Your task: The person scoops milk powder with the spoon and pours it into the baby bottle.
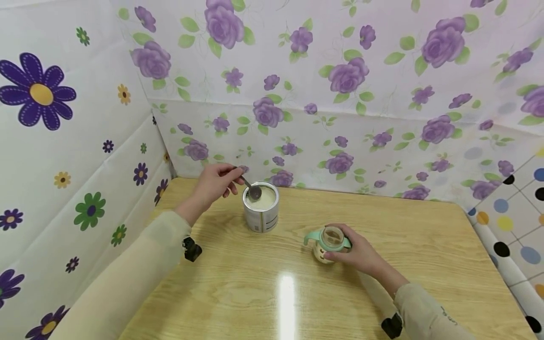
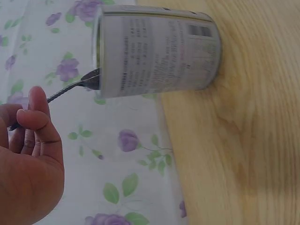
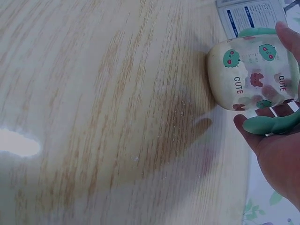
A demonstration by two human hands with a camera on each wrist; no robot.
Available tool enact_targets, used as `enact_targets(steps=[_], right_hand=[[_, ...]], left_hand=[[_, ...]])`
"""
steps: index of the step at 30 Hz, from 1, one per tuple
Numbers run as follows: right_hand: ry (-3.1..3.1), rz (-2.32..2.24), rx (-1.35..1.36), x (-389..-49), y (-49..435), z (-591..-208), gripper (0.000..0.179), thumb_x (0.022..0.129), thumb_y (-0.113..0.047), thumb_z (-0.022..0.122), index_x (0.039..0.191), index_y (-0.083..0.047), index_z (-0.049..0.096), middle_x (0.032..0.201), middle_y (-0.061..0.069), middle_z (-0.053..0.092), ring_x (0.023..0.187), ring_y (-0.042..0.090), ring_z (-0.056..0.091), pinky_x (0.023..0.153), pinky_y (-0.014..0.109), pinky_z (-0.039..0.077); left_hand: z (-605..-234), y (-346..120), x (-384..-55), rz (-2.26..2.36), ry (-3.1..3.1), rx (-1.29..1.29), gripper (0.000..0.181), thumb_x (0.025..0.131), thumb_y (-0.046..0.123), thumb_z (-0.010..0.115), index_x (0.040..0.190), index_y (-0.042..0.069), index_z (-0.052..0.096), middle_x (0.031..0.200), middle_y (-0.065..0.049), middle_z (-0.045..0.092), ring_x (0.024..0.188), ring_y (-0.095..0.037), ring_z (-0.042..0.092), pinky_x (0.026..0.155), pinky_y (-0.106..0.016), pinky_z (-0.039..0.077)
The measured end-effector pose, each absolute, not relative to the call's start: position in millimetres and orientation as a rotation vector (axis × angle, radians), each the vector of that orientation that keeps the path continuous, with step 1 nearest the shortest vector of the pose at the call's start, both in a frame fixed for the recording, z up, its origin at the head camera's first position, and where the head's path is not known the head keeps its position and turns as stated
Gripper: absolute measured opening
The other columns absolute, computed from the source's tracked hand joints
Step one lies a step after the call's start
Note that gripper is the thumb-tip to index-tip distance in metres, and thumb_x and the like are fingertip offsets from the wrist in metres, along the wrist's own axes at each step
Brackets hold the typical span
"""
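Head view first: the left hand (image 1: 217,183) has its thumb and fingers pinched shut round the end of a spoon (image 1: 255,192), with the bowl out past the fingertips at the mouth of a tin (image 1: 261,222) of pale powder (image 1: 267,199). The right hand (image 1: 357,248) is curled round a bottle (image 1: 324,255), thumb on the near side. Left wrist view: the spoon dips partly behind the rim, away from the fingers; looks stiff and light, so I'd hold it far back and keep it level, loose powder spills easily. Right wrist view: a green handle (image 3: 272,124) pokes between the fingers; smooth sides are probably slippery, so body or handles make decent grips.
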State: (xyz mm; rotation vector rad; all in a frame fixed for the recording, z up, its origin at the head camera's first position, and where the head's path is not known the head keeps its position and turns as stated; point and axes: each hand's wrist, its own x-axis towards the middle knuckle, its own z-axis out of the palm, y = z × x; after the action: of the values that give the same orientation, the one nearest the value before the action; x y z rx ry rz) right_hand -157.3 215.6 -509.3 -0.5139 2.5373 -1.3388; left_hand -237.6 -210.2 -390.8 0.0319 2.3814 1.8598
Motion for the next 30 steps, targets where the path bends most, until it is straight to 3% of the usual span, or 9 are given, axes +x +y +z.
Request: enact_targets(steps=[10, 17, 24, 30], right_hand=[[2.507, -1.304, -0.534, -156.9, 215.3, -505.5, 0.083, 0.089, -0.035, 0.091, 0.159, -0.025, 0.046, 0.151, 0.015, 0.057, 0.134, 0.039, 0.057, 0.105, 0.064, 0.048], [2.558, -1.251, -0.651, -156.2, 222.3, -496.4, 0.101, 0.09, -0.036, 0.089, 0.169, -0.019, 0.029, 0.163, 0.02, 0.045, 0.147, 0.046, 0.047, 0.112, 0.069, 0.042], [2.536, -1.318, -0.802, -171.8, 225.6, -451.5, 0.104, 0.094, -0.021, 0.086, 0.172, -0.019, 0.018, 0.17, 0.02, 0.034, 0.155, 0.045, 0.033, 0.121, 0.067, 0.033], [2.529, -1.266, -0.861, -195.9, 181.1, -406.7, 0.107, 0.093, -0.03, 0.087, 0.173, -0.023, 0.016, 0.172, 0.013, 0.032, 0.159, 0.036, 0.031, 0.126, 0.058, 0.031]], left_hand=[[-409.5, -205.7, -234.9, 1.809, 2.409, 0.081, 0.03, 0.111, 0.032, 0.063, 0.128, 0.011, 0.075, 0.099, -0.009, 0.078, 0.071, -0.017, 0.07, 0.057, -0.027, 0.05], [-415.4, -201.8, -237.0, 1.82, 2.406, 0.103, 0.03, 0.111, 0.029, 0.064, 0.125, 0.005, 0.074, 0.1, -0.01, 0.078, 0.071, -0.017, 0.07, 0.055, -0.026, 0.049], [-414.3, -200.7, -236.4, 1.831, 2.405, 0.096, 0.028, 0.111, 0.03, 0.064, 0.123, 0.008, 0.075, 0.101, -0.011, 0.078, 0.072, -0.018, 0.071, 0.055, -0.025, 0.048], [-415.9, -202.3, -233.6, 1.835, 2.407, 0.084, 0.03, 0.112, 0.028, 0.062, 0.13, 0.006, 0.074, 0.104, -0.012, 0.078, 0.072, -0.016, 0.071, 0.056, -0.027, 0.051]])
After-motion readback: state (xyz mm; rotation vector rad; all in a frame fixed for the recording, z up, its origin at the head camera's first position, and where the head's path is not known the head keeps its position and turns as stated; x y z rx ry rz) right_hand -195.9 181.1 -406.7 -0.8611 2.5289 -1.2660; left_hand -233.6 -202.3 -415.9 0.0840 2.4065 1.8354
